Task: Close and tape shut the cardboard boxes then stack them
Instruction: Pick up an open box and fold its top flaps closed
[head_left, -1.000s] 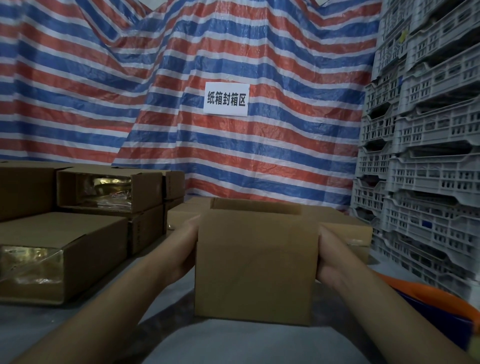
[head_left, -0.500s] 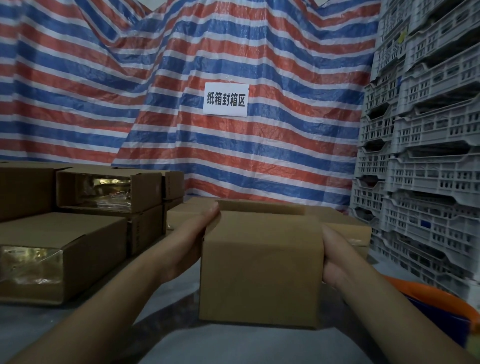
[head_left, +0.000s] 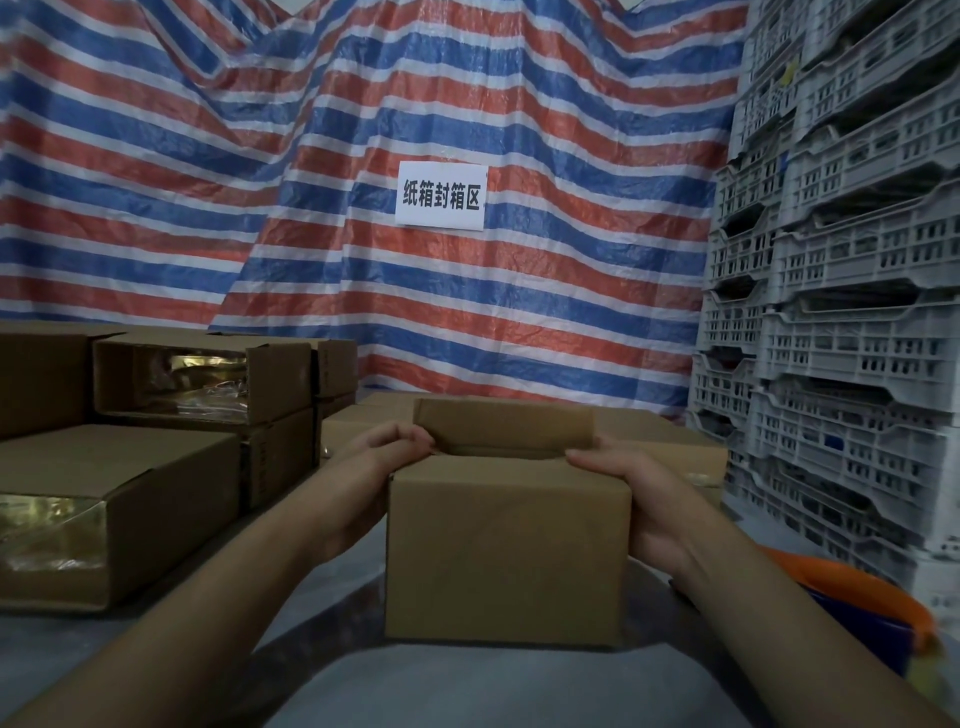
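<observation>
Two hands clamp one small cardboard box (head_left: 504, 551) standing on the bench (head_left: 467, 686): left hand (head_left: 374, 470) curls over its left flap, right hand (head_left: 631, 486) presses the right; top part-open, contents unseen.

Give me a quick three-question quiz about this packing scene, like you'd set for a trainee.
1. True or false: the small cardboard box between the hands is already taped shut.
2. What stands stacked at the far right? A) grey plastic crates B) wooden pallets C) metal drums
3. Where do the left hand and right hand rest?

Key:
1. False; its far flap stands up and the top is open.
2. A, the grey plastic crates.
3. On the box's two sides, fingers over its top edge.
</observation>
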